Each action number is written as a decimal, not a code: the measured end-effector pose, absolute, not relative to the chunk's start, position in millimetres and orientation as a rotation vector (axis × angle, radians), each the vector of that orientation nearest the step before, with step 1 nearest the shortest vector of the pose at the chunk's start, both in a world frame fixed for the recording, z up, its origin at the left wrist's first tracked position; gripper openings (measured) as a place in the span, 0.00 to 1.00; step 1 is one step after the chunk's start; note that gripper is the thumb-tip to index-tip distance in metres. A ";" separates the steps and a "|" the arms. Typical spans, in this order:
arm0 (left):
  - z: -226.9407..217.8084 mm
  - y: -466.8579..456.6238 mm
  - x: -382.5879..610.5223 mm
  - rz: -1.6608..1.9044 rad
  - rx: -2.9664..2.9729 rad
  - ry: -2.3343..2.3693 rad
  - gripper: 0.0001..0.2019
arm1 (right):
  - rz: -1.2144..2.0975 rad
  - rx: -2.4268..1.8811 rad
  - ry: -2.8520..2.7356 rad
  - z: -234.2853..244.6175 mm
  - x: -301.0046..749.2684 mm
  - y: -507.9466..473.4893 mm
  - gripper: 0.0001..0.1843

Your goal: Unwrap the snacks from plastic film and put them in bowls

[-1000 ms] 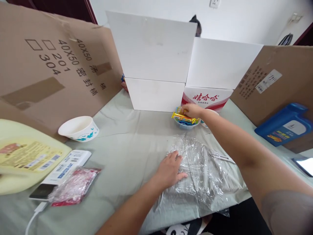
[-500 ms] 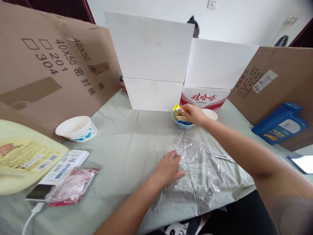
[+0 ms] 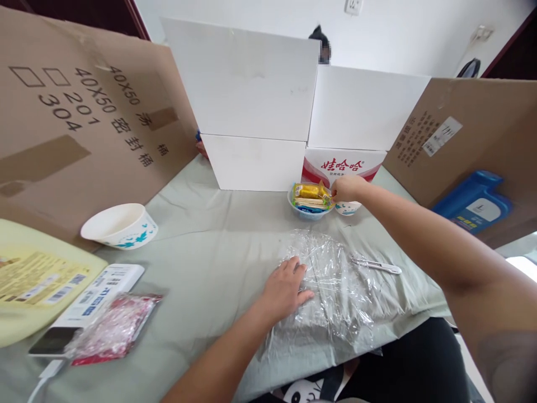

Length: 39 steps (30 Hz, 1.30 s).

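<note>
The right hand [image 3: 344,189] has let go of the yellow snack packet [image 3: 309,191], now lying in the small bowl [image 3: 309,211], fingers loosely curled and empty, while the left hand [image 3: 285,286] stays flat, fingers spread, on the plastic wrap [image 3: 335,285]

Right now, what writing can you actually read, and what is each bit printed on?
"40X50", "40X50 密封桶", "201", "304": large cardboard sheet on the left.
"娃哈哈": red and white carton behind the snack bowl.
Too small or blurred: white label on the right cardboard, blue container, yellow package, white box, snack wrappers.
</note>
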<state>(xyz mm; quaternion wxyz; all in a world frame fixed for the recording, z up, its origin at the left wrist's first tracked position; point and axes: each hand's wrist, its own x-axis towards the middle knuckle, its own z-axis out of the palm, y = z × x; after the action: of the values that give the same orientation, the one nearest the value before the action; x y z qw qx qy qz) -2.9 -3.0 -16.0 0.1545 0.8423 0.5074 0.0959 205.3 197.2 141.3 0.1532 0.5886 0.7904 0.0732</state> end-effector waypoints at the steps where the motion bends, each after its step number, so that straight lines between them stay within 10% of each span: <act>1: -16.9 -3.1 -3.5 0.280 2.423 1.451 0.27 | 0.206 1.678 2.280 135.6 201.4 198.5 0.13; 12: -5.0 -19.6 3.1 0.212 2.423 1.634 0.23 | 0.373 1.676 2.810 116.0 199.2 158.5 0.16; 18: 20.8 -26.0 -8.8 0.417 2.420 1.696 0.10 | -0.137 1.321 2.972 35.6 198.7 63.8 0.14; 29: -1.9 5.1 -25.1 0.087 2.427 1.555 0.36 | -0.131 1.253 2.998 -20.0 218.6 55.8 0.33; 39: 5.0 -12.9 -4.8 0.250 2.623 1.393 0.22 | -0.483 1.769 2.547 15.1 221.1 91.5 0.12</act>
<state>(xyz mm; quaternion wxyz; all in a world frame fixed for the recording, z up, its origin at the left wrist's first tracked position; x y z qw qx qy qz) -4.8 -12.9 5.0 0.0804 0.8772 0.4659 0.0836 221.1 91.5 15.1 0.0014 0.5636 0.8116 -0.1539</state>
